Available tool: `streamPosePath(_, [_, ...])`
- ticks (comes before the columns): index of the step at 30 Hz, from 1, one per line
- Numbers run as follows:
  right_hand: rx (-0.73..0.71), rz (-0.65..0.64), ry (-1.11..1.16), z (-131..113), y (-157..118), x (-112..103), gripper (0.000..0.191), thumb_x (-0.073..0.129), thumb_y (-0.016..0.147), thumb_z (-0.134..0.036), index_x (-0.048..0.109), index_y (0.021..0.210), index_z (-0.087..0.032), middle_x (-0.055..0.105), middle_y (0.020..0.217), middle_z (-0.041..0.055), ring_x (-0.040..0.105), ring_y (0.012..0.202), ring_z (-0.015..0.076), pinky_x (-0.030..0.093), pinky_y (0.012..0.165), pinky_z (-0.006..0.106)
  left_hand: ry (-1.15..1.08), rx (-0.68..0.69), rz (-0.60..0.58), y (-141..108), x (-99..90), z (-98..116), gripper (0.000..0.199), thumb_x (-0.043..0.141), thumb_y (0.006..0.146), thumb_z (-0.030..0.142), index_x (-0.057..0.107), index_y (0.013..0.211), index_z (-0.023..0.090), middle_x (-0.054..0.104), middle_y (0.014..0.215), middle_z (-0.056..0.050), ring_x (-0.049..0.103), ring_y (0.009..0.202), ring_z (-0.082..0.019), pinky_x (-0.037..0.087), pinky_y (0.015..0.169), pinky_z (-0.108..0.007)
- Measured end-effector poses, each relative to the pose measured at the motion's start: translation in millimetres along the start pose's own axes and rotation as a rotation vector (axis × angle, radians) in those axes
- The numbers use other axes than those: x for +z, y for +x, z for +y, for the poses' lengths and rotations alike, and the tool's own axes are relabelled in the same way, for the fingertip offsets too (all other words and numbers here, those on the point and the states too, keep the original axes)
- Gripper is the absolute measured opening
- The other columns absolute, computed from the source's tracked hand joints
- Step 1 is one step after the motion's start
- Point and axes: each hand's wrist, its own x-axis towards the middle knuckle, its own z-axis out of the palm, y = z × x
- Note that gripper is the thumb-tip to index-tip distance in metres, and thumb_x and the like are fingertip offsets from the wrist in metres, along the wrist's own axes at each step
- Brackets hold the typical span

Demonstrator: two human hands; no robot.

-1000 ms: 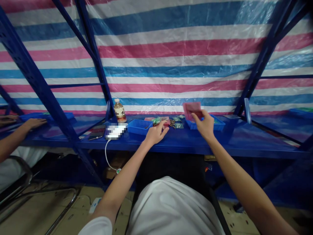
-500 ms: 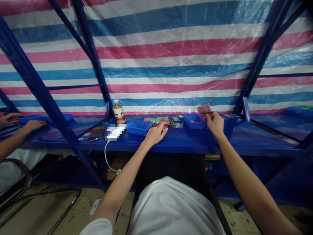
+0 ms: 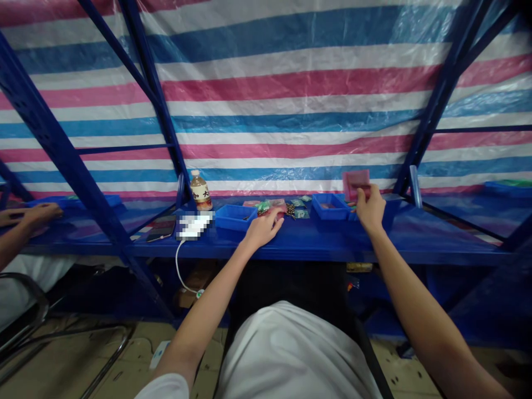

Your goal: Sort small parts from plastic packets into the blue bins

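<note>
My right hand (image 3: 371, 209) is closed on a small pink translucent bag (image 3: 356, 183), raised above the table to the right of a blue tray (image 3: 331, 206). My left hand (image 3: 266, 227) rests on the table with its thumb apart from its fingers. Under and beside its fingertips lies a pink packet (image 3: 275, 203), partly covered by the hand. Around it are a green packet (image 3: 263, 206), a heap of small brownish pieces (image 3: 290, 210) and several small clear packets (image 3: 301, 214).
Another blue tray (image 3: 235, 216) stands left of my left hand. Behind it is a drink bottle (image 3: 201, 191); a phone (image 3: 161, 229) and a blurred white device (image 3: 194, 226) with a cable lie farther left. Blue frame posts (image 3: 160, 105) flank the table. A co-worker's hands (image 3: 41, 213) show at far left.
My right hand has moved slightly right with the pink bag, which now hangs more upright. My left hand stays put. The co-worker's hands have shifted left.
</note>
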Motion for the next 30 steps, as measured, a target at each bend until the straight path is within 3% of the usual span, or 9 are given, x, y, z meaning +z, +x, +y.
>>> streamPosePath(3, [0.033, -0.018, 0.089, 0, 6, -2, 0.047, 0.044, 0.089, -0.043, 0.051, 0.125, -0.014, 0.066, 0.067, 0.0073, 0.062, 0.052, 0.0217, 0.048, 0.057, 0.034, 0.003, -0.003, -0.003, 0, 0.7, 0, 0.043, 0.034, 0.099, 0.045, 0.044, 0.134, 0.023, 0.068, 0.073, -0.003, 0.068, 0.068, -0.021, 0.048, 0.061, -0.026])
streamPosePath(6, [-0.093, -0.047, -0.024, -4, 20, -5, 0.033, 0.056, 0.081, -0.036, 0.065, 0.105, -0.016, 0.067, 0.069, 0.0075, 0.064, 0.064, 0.0233, 0.048, 0.066, 0.035, 0.013, -0.005, -0.004, 0, 1.6, -1, 0.043, 0.034, 0.099, 0.045, 0.044, 0.134, 0.022, 0.068, 0.071, -0.003, 0.069, 0.070, -0.022, 0.048, 0.061, -0.026])
streamPosePath(9, [-0.182, -0.072, -0.096, -12, 39, -8, 0.026, 0.061, 0.076, -0.038, 0.069, 0.088, -0.016, 0.069, 0.075, 0.0085, 0.062, 0.068, 0.0230, 0.045, 0.066, 0.034, 0.015, -0.003, -0.002, 1, 2.6, -1, 0.043, 0.034, 0.099, 0.045, 0.044, 0.133, 0.022, 0.068, 0.072, -0.003, 0.069, 0.071, -0.023, 0.048, 0.061, -0.026])
streamPosePath(15, [-0.184, -0.179, -0.087, -23, 67, 0, 0.031, 0.064, 0.075, -0.044, 0.070, 0.081, -0.014, 0.068, 0.072, 0.0071, 0.056, 0.063, 0.0196, 0.040, 0.060, 0.031, 0.020, -0.006, -0.014, 1, 4.9, -3, 0.041, 0.036, 0.098, 0.044, 0.045, 0.132, 0.022, 0.069, 0.075, -0.003, 0.069, 0.074, -0.022, 0.048, 0.063, -0.026])
streamPosePath(19, [-0.197, -0.234, -0.095, -21, 70, 11, 0.027, 0.062, 0.075, -0.037, 0.070, 0.087, -0.014, 0.071, 0.082, 0.0092, 0.060, 0.071, 0.0216, 0.041, 0.063, 0.031, 0.022, -0.001, -0.025, 1, 6.0, -4, 0.040, 0.037, 0.098, 0.044, 0.045, 0.132, 0.022, 0.070, 0.078, -0.004, 0.070, 0.075, -0.023, 0.049, 0.063, -0.027])
streamPosePath(22, [-0.279, -0.377, -0.147, -22, 70, 14, 0.020, 0.062, 0.075, -0.029, 0.071, 0.089, -0.017, 0.071, 0.082, 0.0075, 0.061, 0.072, 0.0212, 0.041, 0.064, 0.030, 0.004, 0.011, -0.035, 1, 6.3, -4, 0.039, 0.037, 0.098, 0.043, 0.046, 0.130, 0.023, 0.070, 0.080, -0.004, 0.070, 0.076, -0.023, 0.049, 0.063, -0.027])
streamPosePath(26, [-0.366, -0.668, -0.200, -28, 77, 17, 0.015, 0.060, 0.078, -0.026, 0.071, 0.084, -0.019, 0.070, 0.072, 0.0027, 0.059, 0.062, 0.0172, 0.040, 0.060, 0.027, -0.031, 0.024, -0.046, 1, 6.0, -5, 0.036, 0.039, 0.097, 0.043, 0.048, 0.127, 0.024, 0.071, 0.088, -0.005, 0.070, 0.082, -0.023, 0.049, 0.064, -0.026])
streamPosePath(30, [-0.251, -0.974, -0.186, -27, 88, 31, 0.017, 0.060, 0.079, -0.027, 0.070, 0.089, -0.017, 0.068, 0.065, 0.0021, 0.058, 0.054, 0.0153, 0.042, 0.055, 0.025, -0.042, 0.024, -0.062, 2, 5.4, -5, 0.036, 0.040, 0.097, 0.043, 0.049, 0.125, 0.023, 0.071, 0.091, -0.005, 0.069, 0.085, -0.022, 0.050, 0.065, -0.026])
